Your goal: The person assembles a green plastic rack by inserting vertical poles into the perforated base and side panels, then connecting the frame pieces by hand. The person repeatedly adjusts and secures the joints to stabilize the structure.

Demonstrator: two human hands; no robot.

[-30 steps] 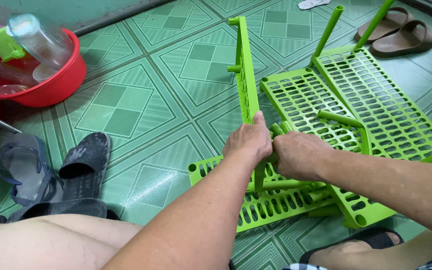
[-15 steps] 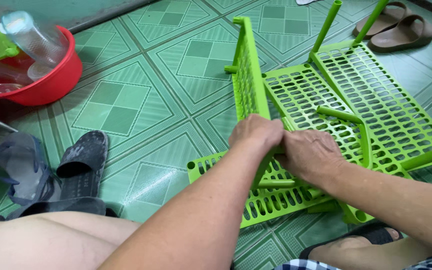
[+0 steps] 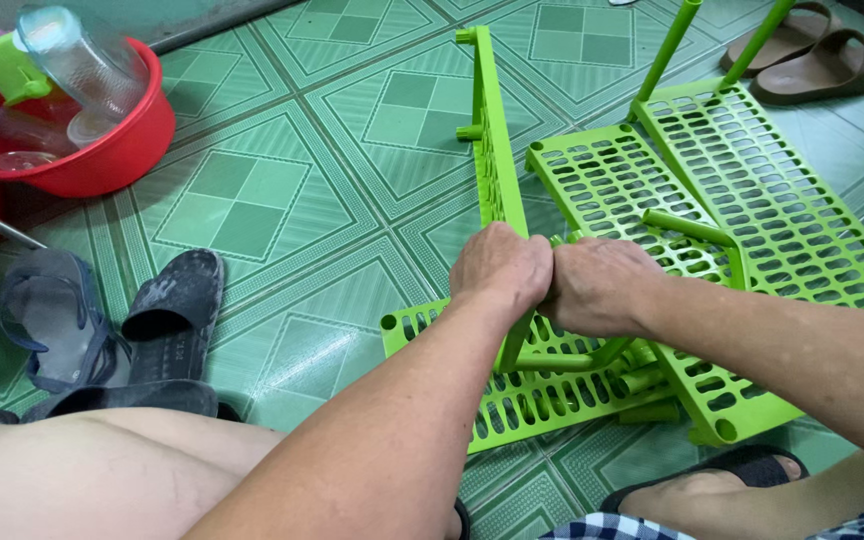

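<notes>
A bright green plastic rack lies in pieces on the tiled floor. One slotted shelf panel (image 3: 493, 130) stands on edge, and my left hand (image 3: 500, 266) is closed around its near end. Right beside it, knuckles touching, my right hand (image 3: 600, 286) grips a green tube (image 3: 690, 229) where it meets that panel. Two slotted shelves (image 3: 752, 190) with upright tubes lie flat to the right. Another slotted shelf (image 3: 542, 400) lies under my hands. What my fingers pinch at the joint is hidden.
A red basin (image 3: 102, 150) with a clear bottle and plastic items sits at the far left. Dark sandals (image 3: 167, 310) lie by my bare knee (image 3: 102, 470). Brown slippers (image 3: 812, 55) rest at the top right. My foot in a sandal (image 3: 712, 475) is near the rack's front corner.
Both hands have drawn together and clenched tighter at the joint, knuckle to knuckle. The upright panel stays on edge. The view has shifted slightly.
</notes>
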